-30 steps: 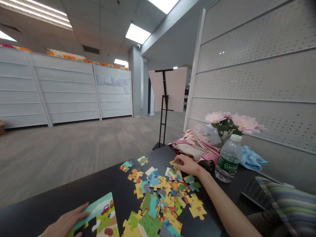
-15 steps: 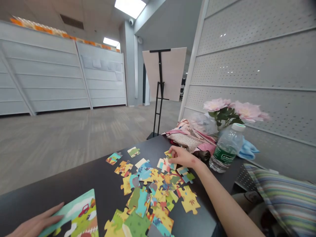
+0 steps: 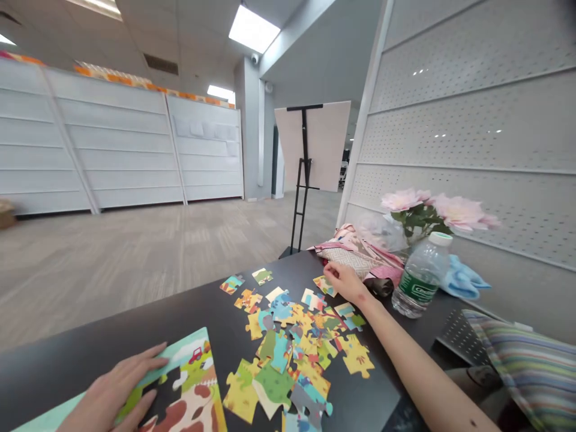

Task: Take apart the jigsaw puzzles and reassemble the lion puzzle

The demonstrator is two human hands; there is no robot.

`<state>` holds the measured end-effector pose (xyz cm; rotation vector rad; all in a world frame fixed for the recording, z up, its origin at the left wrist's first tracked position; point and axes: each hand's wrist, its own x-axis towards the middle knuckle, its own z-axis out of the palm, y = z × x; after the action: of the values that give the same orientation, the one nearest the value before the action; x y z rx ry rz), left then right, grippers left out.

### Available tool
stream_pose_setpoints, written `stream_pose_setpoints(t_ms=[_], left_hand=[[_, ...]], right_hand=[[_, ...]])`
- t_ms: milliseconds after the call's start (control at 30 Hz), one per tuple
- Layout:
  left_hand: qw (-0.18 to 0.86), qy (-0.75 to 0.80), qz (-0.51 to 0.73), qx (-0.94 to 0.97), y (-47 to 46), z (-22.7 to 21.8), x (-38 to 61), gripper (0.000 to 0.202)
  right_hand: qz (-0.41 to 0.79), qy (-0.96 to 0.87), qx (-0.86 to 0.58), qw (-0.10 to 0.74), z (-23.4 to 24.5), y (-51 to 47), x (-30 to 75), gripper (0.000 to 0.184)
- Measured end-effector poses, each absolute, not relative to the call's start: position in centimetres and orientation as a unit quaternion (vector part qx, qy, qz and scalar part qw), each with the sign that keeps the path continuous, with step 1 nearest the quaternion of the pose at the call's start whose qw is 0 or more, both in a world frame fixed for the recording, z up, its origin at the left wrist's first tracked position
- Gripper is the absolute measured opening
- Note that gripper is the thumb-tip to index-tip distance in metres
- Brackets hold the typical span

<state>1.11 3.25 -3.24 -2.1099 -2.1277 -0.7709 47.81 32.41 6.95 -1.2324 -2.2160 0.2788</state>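
We work at a smooth black desk [image 3: 112, 336] | teal-edged, cow-printed cardboard picture [image 3: 194, 377] lies lower left, partly joined, inside unfilled | colourful heap of loose, knobbed jigsaw pieces [image 3: 297, 348] sits unjoined, right of it | left hand [image 3: 112, 384] spread on the picture, released | right hand [image 3: 342, 281] curled at a yellow-patterned piece [image 3: 324, 287]; we cannot tell if it grips

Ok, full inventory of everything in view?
Puzzle pieces: many, multicoloured, on table
Puzzle board: one, multicoloured, front left
Table: one, black, foreground
Bottle: one, clear, green-labelled, right
Flowers: several, pink, behind bottle
Fabric: one heap, pinkish, left of bottle
Cloth: one, blue, right of bottle
Cushion: one, striped, lower right
Easel: one, black, beyond table
Panels: several, white, left and right
Lights: several, white, overhead
Left hand: one, bare, on puzzle board
Right hand: one, bare, at a puzzle piece
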Motion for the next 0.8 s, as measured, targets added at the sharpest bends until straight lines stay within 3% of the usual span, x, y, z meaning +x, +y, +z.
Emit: stream_pose_setpoints(t_ms=[133,233,400,667,800], left_hand=[[-0.011,-0.678,-0.226,-0.7,2.9,-0.8,2.2,0.036],[-0.014,-0.678,-0.231,-0.698,2.7,0.6,3.2,0.034],[-0.018,-0.67,-0.241,-0.702,2.5,1.2,3.6,0.032],[-0.039,-0.672,-0.24,-0.7,2.3,2.0,4.0,0.032],[-0.042,-0.676,-0.237,-0.697,2.2,2.4,4.2,0.032]], right_hand=[[0.098,-0.836,-0.455,0.291,8.6,30.5,46.5,0.03],[0.13,-0.876,-0.398,0.24,9.4,27.0,44.9,0.028],[0.196,-0.919,-0.309,0.145,7.5,20.4,44.3,0.045],[0.105,-0.744,-0.543,0.375,3.4,20.7,47.9,0.033],[0.1,-0.742,-0.541,0.383,2.9,21.0,47.8,0.032]])
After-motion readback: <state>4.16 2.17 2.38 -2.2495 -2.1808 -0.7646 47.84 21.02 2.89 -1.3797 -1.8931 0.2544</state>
